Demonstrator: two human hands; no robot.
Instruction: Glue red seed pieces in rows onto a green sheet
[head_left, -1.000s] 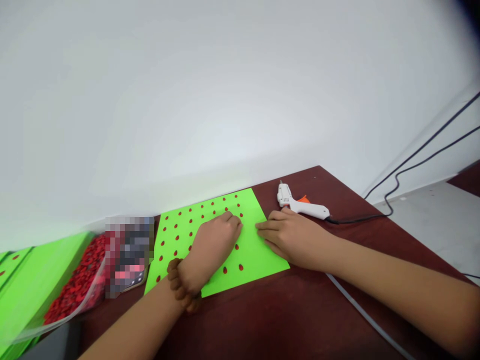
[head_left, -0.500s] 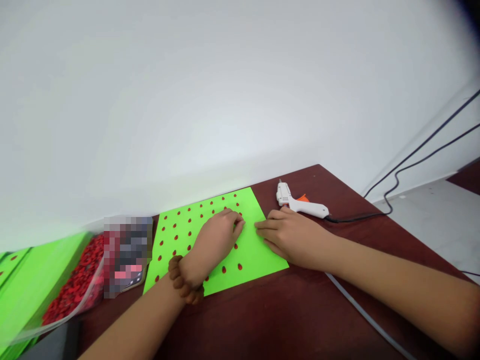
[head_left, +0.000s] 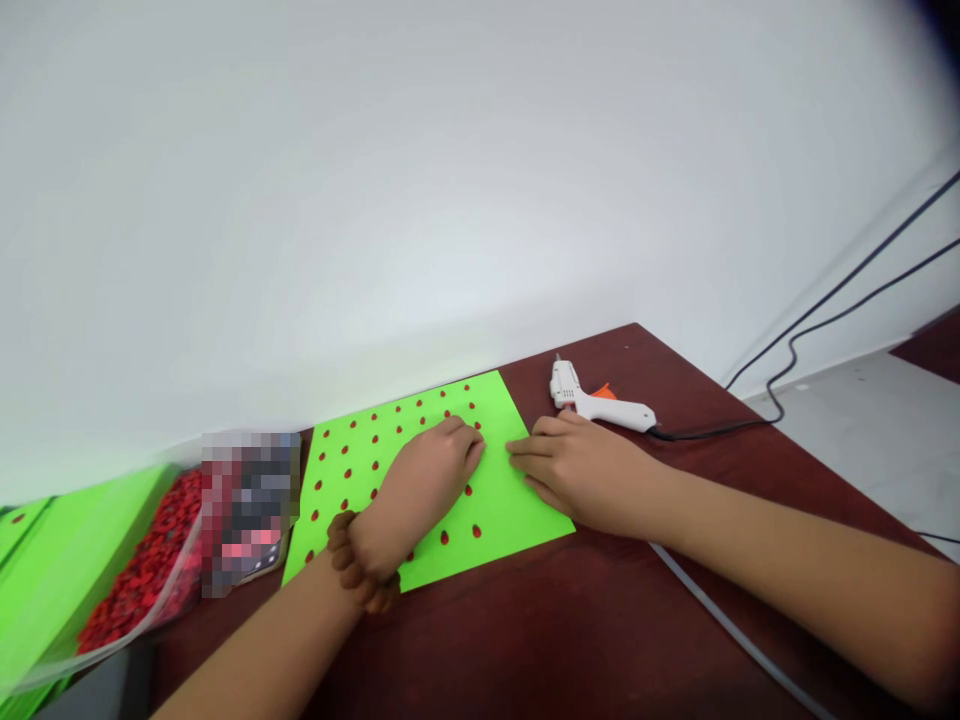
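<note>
Clear bag (head_left: 174, 592) of red bits (head_left: 135, 575) sits near left. My left hand (head_left: 431, 475) is bunched narrow over the dotted green sheet (head_left: 517, 510) mid-table; can't tell if it's pinching anything. Right hand (head_left: 577, 462)'s fingers lie stretched out on the sheet's right edge, nothing in them afaict. Looks like pressing a bit down; next move calls for a gentle lift-off. White glue gun (head_left: 611, 408) far right, no readable labels.

No text, label, brand, number or sign can be read anywhere in view. The white glue gun (head_left: 616, 412) carries a few marks on its body, too small to make out as letters. Between the plastic bag (head_left: 135, 628) and the green sheet (head_left: 517, 500), a pixelated patch (head_left: 251, 500) blots out any print that might be there.
</note>
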